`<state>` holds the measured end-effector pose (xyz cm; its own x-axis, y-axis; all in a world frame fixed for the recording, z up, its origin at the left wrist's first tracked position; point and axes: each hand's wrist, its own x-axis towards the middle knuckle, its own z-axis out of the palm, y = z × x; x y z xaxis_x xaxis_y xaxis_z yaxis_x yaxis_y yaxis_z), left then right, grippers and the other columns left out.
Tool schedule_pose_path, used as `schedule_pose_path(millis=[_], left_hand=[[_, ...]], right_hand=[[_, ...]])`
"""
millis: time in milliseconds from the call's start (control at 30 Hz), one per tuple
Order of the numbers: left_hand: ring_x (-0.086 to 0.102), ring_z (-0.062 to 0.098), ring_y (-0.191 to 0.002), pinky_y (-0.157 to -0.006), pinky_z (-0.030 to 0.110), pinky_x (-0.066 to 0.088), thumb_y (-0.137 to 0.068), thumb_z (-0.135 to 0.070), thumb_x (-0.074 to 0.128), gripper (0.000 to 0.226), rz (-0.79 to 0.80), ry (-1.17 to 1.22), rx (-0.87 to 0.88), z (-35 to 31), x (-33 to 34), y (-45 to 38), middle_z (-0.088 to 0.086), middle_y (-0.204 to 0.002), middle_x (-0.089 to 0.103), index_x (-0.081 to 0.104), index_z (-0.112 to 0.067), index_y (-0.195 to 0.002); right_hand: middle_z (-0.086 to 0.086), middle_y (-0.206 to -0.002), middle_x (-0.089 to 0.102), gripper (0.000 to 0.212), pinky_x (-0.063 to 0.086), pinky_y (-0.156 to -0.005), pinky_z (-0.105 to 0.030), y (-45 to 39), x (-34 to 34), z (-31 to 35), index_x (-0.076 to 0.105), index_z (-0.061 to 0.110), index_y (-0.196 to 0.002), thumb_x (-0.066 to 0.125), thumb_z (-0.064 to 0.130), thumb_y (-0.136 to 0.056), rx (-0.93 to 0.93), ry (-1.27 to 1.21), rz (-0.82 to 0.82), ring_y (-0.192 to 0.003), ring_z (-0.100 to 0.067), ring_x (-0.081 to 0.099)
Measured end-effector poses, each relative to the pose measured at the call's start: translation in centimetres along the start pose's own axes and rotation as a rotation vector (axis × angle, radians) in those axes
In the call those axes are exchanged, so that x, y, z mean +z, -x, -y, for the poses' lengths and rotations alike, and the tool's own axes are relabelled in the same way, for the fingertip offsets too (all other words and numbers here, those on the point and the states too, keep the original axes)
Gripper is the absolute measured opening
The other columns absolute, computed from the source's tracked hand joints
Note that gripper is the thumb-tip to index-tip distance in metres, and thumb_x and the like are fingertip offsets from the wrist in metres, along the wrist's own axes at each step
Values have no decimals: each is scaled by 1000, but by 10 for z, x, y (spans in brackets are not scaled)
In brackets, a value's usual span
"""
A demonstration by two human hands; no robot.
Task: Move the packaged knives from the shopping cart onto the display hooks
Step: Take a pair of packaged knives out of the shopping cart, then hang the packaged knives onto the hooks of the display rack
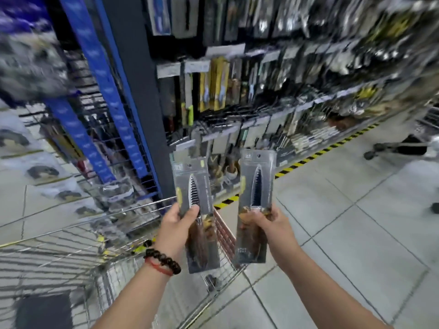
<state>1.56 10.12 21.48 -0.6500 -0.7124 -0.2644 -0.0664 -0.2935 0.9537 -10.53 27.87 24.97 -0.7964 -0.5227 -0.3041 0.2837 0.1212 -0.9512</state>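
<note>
Store aisle, wire shopping cart [133, 210], one packaged knife [197, 210] per hand.

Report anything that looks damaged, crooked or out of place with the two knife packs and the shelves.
Nothing stands out. The left hand and the right hand each hold a packaged knife upright, left pack and right pack, both intact. The display wall is too blurred to judge.

knife packs [255, 205]: glossy clear plastic over card
cart [133, 207]: shiny metal wire
floor [356, 222]: smooth, pale tiles
</note>
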Motion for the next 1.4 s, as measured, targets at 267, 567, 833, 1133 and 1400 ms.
schedule_pose_path(millis=[267,567,833,1133,1400], left_hand=[[62,27,-104,-90,38,50,-68,-63,70,77,106,-70,122,-43,111,12,9,-110,68,59,-4,-117],[49,21,-130,-109,47,40,-57,-81,69,109,123,-100,131,-24,259,5,3,-145,49,44,-16,-140],[50,7,-111,-98,29,35,-89,-38,65,69,61,-8,184,-51,344,5,-13,-119,54,37,-6,-144],[39,19,-138,-114,42,33,-64,-72,71,113,-47,15,264,-65,357,-90,0,-153,36,29,-11,-150],[37,24,-138,-114,40,29,-74,-61,67,99,-104,49,241,-74,386,-224,7,-152,38,33,-5,-147]], right_hand=[[-4,-92,76,17,56,-74,-34,8,-91,46,68,16,-106,67,17,-89,-113,-66,-172,-85,-22,72],[-4,-88,76,14,55,-63,-26,-20,-227,85,69,17,-99,71,17,-85,-158,-110,-169,-81,-21,73],[-4,-115,70,56,57,-88,-45,-81,-293,112,57,22,-122,80,38,-74,-195,-38,-71,-99,-21,69],[-2,-133,57,100,50,-99,-43,-195,-288,133,39,21,-143,84,55,-61,-153,-14,20,-112,-21,61],[-27,-101,58,95,47,-78,-38,-338,-277,169,55,2,-106,60,84,-59,-167,176,-8,-85,-26,61]])
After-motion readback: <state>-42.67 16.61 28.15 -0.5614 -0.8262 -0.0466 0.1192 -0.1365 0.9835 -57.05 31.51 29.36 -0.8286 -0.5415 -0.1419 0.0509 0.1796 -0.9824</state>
